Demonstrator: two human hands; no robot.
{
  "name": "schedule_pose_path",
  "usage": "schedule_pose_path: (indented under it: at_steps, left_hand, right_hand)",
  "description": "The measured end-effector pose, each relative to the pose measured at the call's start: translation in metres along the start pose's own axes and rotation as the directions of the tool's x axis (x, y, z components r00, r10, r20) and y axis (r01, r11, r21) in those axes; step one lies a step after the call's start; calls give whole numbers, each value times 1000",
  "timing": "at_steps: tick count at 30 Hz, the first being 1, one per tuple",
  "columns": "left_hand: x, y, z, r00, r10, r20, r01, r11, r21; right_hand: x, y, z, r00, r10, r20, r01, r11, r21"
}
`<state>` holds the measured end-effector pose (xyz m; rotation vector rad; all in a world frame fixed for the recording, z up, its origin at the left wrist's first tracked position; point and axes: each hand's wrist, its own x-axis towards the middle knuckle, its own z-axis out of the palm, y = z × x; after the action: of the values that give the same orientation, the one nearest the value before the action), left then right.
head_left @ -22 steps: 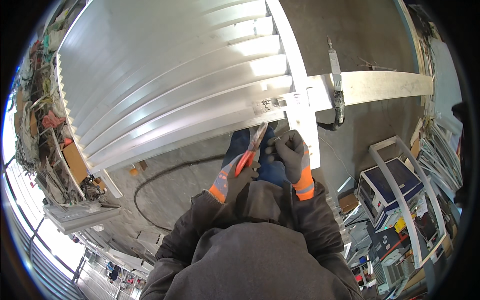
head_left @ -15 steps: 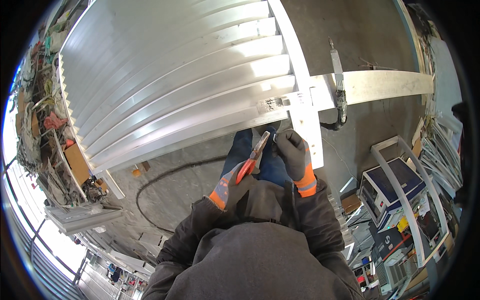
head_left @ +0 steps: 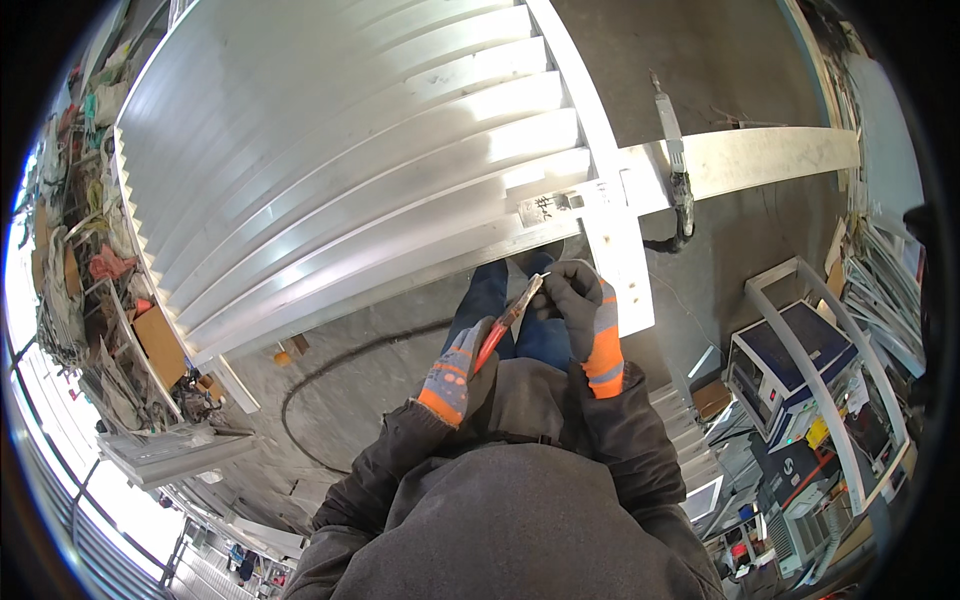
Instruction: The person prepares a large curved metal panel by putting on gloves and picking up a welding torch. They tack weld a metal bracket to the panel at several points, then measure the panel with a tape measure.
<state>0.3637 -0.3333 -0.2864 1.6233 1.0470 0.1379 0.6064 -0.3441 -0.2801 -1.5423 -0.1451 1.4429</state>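
Red-handled pliers (head_left: 493,341) are in my left hand (head_left: 464,364), its gloved fingers wrapped around the handles. The jaws point up and to the right, close to the fingertips of my right hand (head_left: 577,303). That gloved hand is closed in a pinch; a small pale tip (head_left: 546,274) shows beside the fingers and the jaws. What it belongs to is too small to name. Beyond both hands lies a large silver slatted metal panel (head_left: 400,200) with a pale frame bar (head_left: 622,255) along its right side.
A torch-like tool (head_left: 675,155) with a dark cable rests across a flat metal beam (head_left: 770,165). On the right, a blue-and-white machine (head_left: 795,365) stands inside a metal frame. A dark hose (head_left: 330,370) curves over the floor. Cluttered shelving (head_left: 100,270) lines the left.
The plier jaws have come up against the right fingertips, and the pliers look more closed. My right hand has shifted slightly to the right.
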Motion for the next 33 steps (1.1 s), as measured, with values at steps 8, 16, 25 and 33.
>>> schedule_pose_path:
  at_steps: [8, 16, 25, 33]
  left_hand:
    - [6, 9, -21, 991, -34, 133, 1, 971, 238]
    - [16, 7, -43, 981, -73, 181, 25, 966, 256]
    - [43, 30, -69, 903, -131, 408, 116, 991, 62]
    - [51, 15, -50, 837, -345, 424, 394, 919, -30]
  right_hand:
    - [1, 18, -1, 1000, -3, 21, 1, 997, 79]
    - [4, 26, 1, 996, 45, 82, -70, 943, 325]
    - [15, 32, -10, 971, -13, 240, -14, 993, 114]
    - [59, 43, -71, 962, -108, 251, 116, 993, -17]
